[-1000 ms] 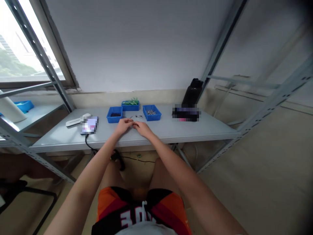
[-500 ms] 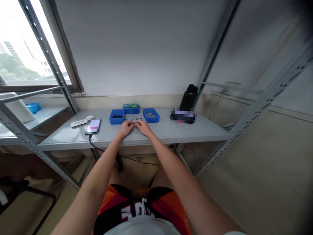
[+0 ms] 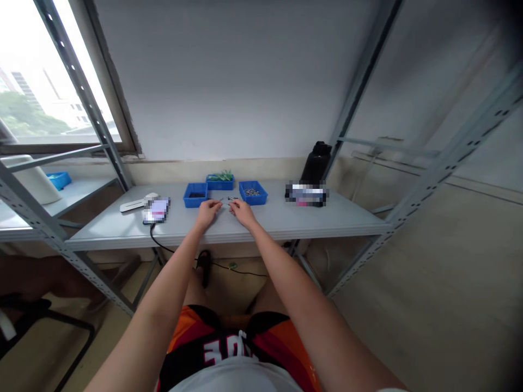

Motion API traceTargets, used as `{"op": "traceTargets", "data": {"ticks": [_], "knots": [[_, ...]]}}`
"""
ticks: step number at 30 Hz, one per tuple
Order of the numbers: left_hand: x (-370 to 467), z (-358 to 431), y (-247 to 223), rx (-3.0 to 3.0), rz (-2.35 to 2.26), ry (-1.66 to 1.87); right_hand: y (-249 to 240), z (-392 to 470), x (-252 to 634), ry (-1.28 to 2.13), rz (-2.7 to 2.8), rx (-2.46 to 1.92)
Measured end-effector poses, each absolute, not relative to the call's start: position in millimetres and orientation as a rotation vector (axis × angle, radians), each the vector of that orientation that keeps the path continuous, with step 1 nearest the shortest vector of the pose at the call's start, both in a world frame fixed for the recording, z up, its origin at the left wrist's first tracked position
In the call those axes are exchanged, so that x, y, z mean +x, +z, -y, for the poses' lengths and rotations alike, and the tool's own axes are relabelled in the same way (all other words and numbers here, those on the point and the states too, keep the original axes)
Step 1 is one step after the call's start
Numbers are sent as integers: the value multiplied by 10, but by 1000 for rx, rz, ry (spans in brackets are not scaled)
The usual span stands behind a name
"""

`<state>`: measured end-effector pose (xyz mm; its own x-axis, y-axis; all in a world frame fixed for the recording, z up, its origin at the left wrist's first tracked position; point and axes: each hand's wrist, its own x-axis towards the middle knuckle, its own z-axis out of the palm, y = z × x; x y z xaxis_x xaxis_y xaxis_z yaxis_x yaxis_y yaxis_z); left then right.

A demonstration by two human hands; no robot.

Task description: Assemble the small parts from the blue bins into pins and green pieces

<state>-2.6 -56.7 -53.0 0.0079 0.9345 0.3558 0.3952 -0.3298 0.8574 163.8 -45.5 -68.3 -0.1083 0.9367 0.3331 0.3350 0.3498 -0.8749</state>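
My left hand (image 3: 208, 212) is over the table in front of the left blue tray, which holds dark small pieces. Its thumb and fingers are pinched; whatever they hold is too small to name. Close beside it, my right hand (image 3: 242, 211) is also closed in a pinch, in front of the right blue tray (image 3: 263, 201) of small shiny metal pieces. What it grips cannot be made out. A few small metal parts (image 3: 231, 198) lie on the table just beyond my fingertips. The left blue tray (image 3: 187, 202) stands next to my left fingers.
Behind stands a blue tray (image 3: 219, 185) with green strips. A blurred-out phone (image 3: 157, 210) with a black cable and a white flat object (image 3: 133, 206) lie at left. A black bottle (image 3: 316, 164) stands at right behind a blurred item (image 3: 306, 194). Metal shelf posts frame the table (image 3: 286, 223).
My hands were together with fingertips meeting; now they are apart, with a small gap between them. The trays have stayed in place.
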Motion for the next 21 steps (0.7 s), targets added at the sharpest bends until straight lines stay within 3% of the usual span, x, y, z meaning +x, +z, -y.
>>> {"op": "traceTargets", "data": {"ticks": [21], "knots": [[23,643,-480,2039,-1273,1221,-692,523,1604,562,1946,-1099]]}}
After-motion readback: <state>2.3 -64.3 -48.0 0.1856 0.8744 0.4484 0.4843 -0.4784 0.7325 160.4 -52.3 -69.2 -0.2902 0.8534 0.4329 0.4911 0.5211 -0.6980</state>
